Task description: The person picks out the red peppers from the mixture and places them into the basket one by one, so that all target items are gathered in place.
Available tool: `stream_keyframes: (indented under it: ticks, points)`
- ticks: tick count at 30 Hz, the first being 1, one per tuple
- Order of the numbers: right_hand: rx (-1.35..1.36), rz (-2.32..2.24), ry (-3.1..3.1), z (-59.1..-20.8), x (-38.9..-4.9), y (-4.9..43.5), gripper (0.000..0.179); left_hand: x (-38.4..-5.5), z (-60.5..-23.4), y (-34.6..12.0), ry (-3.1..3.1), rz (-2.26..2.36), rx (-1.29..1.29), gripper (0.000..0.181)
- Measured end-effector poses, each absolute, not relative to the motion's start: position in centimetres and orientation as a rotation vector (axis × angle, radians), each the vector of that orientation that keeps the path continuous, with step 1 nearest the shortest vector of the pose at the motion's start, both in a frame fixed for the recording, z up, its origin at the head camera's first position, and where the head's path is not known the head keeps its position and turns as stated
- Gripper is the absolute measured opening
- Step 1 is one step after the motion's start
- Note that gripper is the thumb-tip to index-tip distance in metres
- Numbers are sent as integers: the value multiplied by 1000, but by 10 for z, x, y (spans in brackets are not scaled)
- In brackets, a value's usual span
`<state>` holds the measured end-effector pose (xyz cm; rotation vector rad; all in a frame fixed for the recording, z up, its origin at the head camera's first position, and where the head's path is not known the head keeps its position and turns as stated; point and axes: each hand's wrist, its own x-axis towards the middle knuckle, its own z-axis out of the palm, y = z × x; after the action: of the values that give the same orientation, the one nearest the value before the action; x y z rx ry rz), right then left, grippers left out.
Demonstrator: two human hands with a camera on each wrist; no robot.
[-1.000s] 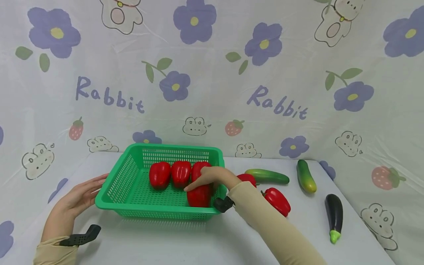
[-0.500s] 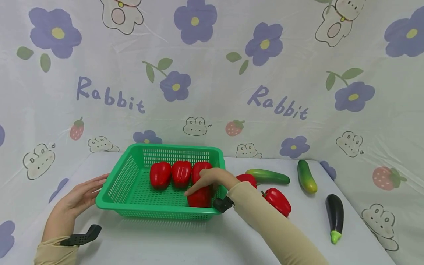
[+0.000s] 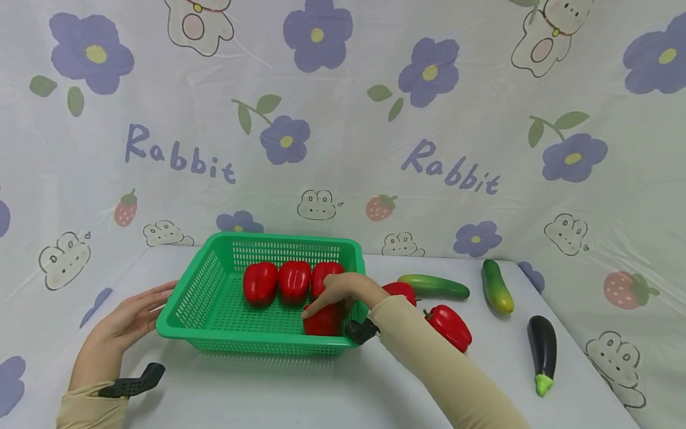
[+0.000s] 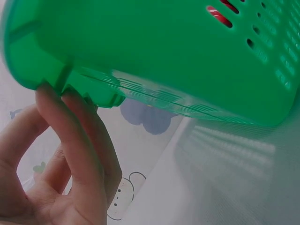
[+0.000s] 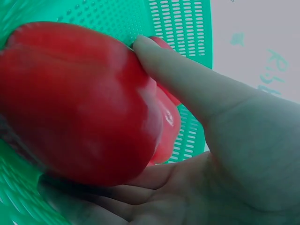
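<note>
1. The right hand has its grip curled around the held pepper, inside the green basket at its near right corner; release is not yet done. Whether the pepper touches the basket floor, I cannot tell.
2. The left hand holds no pepper; its grip is loose, fingertips touching the basket's left rim.
3. Done, apparently: the left pepper, middle pepper and right pepper stand in a row inside.
4. Left outside, on the worktop: the near loose pepper and the far loose pepper, partly hidden by the right arm.
5. By count, the pepper work seems past halfway.
6. Two cucumbers and an eggplant lie apart, untouched.
</note>
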<state>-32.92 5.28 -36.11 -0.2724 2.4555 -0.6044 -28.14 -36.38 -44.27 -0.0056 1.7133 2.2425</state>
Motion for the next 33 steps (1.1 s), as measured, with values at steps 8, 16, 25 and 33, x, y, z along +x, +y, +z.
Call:
stream_keyframes:
  ticks: [8,16,25,33]
  points:
    - [-290,-617,2450,-358,-327,55,52,-282,-443,-364,1700,2253,34,34]
    - [-315,-615,2462,-355,-327,57,48,-281,-443,-363,1696,2259,70,35]
    - [-456,-630,2515,-352,-324,64,38,-280,-442,-362,1698,2257,62,34]
    - [-582,-708,2548,-357,-323,72,36,-281,-444,-363,1699,2254,82,35]
